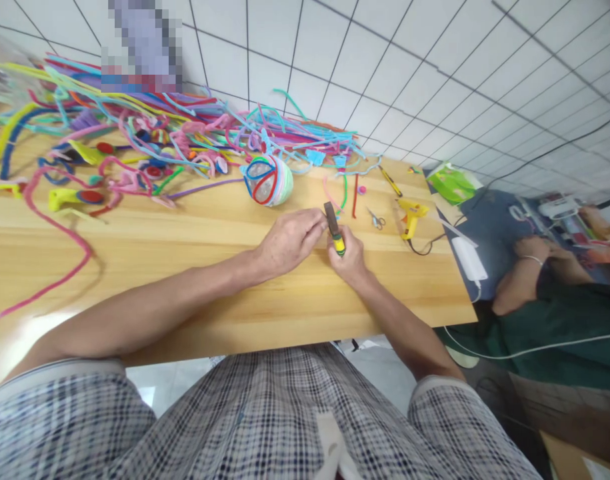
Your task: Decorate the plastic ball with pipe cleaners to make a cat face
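Note:
My right hand (349, 257) is closed round a small tool with a yellow-green handle and a dark head (333, 227), held upright over the wooden table (195, 233). Beside it, my left hand (291, 241) has its fingers curled and pinched against the tool's dark head. Whether something small sits between those fingertips is too small to tell. A ball-like shape wrapped in coloured pipe cleaners (267, 180) lies just beyond my hands.
A big tangle of coloured pipe cleaners (149, 140) covers the table's far left and back. Small scissors (376, 219), a yellow glue gun (411, 217) and a pencil (389, 181) lie to the right. Another person (535, 273) sits past the table's right edge.

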Motion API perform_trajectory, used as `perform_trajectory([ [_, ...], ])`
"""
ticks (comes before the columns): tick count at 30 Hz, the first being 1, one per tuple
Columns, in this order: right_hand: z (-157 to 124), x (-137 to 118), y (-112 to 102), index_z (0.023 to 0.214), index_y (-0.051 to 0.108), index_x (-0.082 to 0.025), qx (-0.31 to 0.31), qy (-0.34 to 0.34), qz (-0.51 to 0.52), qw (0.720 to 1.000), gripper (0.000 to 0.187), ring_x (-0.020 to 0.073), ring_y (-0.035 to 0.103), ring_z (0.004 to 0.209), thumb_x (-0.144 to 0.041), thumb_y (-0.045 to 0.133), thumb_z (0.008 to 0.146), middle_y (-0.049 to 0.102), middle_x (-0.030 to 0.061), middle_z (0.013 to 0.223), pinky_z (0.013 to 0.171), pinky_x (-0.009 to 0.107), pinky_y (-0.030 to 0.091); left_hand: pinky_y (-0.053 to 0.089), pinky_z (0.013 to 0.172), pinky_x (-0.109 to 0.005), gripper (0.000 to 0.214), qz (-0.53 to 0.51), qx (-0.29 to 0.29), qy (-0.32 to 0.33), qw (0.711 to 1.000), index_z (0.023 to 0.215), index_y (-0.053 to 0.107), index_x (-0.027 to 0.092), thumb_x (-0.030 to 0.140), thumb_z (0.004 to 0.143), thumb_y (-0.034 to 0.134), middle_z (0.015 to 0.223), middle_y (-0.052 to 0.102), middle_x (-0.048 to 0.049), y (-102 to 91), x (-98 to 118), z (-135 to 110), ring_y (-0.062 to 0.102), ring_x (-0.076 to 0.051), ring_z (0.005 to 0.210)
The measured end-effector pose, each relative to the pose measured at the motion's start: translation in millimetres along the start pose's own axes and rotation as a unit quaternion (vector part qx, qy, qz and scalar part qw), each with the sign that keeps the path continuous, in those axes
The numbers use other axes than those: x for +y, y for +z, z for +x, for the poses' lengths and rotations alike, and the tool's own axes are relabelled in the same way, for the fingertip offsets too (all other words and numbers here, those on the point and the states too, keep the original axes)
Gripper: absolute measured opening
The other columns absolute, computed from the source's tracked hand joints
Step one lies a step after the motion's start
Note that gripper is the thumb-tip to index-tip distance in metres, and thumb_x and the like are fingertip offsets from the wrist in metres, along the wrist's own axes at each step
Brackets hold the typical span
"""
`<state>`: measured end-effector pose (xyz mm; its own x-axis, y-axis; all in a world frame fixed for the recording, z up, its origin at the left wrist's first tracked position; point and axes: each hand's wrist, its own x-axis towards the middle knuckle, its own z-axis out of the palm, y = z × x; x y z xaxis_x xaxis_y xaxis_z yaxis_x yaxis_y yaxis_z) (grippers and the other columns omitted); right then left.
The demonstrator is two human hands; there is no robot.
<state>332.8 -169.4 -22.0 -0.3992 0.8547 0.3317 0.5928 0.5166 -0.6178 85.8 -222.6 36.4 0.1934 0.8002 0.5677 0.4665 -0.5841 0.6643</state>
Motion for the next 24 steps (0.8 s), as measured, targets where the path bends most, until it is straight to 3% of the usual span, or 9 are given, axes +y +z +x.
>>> perform_trajectory([
  [8, -1, -9, -24, 0.138, 0.089, -0.026, -0.024, -0.046, -0.103, 0.993, 0.039, 0.0406, 0.088, 0.118, -0.044, 0.071, 0.108, 0.095, 0.0157, 0.120, 0.109, 0.056, 0.073, 0.056, 0.083, -0.032, 0.022, -0.017, 0.012, -0.014, 1.000, 0.099, 0.064, 0.025, 0.018, 0.119, 0.060, 0.089, 0.075, -0.0014, 0.7, -2, 3, 0.069, -0.020, 0.080],
  [13, -5, -16, -26, 0.158, 0.085, -0.029, -0.045, -0.002, -0.063, 0.997, 0.052, 0.0406, 0.091, 0.127, -0.048, 0.070, 0.113, 0.098, 0.0134, 0.138, 0.114, 0.057, 0.074, 0.059, 0.087, -0.032, 0.021, -0.023, 0.026, -0.019, 0.999, 0.101, 0.068, 0.024, 0.016, 0.118, 0.059, 0.093, 0.079, -0.0026, 2.5, -5, 5, 0.073, -0.021, 0.084],
  [16, -10, -19, -25, 0.156, 0.086, -0.029, -0.037, 0.023, -0.043, 0.998, 0.050, 0.0416, 0.092, 0.132, -0.049, 0.069, 0.113, 0.097, 0.0141, 0.149, 0.119, 0.060, 0.073, 0.058, 0.086, -0.033, 0.022, -0.015, 0.033, -0.023, 0.999, 0.100, 0.067, 0.025, 0.017, 0.119, 0.060, 0.091, 0.078, -0.0022, 2.5, -5, 6, 0.073, -0.021, 0.084],
  [19, -12, -22, -25, 0.146, 0.087, -0.030, -0.025, 0.036, -0.033, 0.998, 0.042, 0.0413, 0.092, 0.131, -0.049, 0.070, 0.112, 0.097, 0.0142, 0.144, 0.118, 0.060, 0.073, 0.055, 0.082, -0.033, 0.024, -0.010, 0.043, -0.010, 0.999, 0.097, 0.063, 0.025, 0.018, 0.120, 0.060, 0.088, 0.074, -0.0013, 2.3, -5, 6, 0.069, -0.020, 0.080],
  [24, -10, -23, -23, 0.133, 0.083, -0.027, -0.022, 0.052, -0.066, 0.996, 0.038, 0.0362, 0.089, 0.106, -0.054, 0.067, 0.112, 0.096, 0.0129, 0.120, 0.100, 0.051, 0.070, 0.054, 0.080, -0.033, 0.023, 0.002, 0.048, -0.003, 0.999, 0.099, 0.063, 0.024, 0.017, 0.120, 0.058, 0.088, 0.073, -0.0008, 3.0, -3, 5, 0.067, -0.019, 0.078],
])
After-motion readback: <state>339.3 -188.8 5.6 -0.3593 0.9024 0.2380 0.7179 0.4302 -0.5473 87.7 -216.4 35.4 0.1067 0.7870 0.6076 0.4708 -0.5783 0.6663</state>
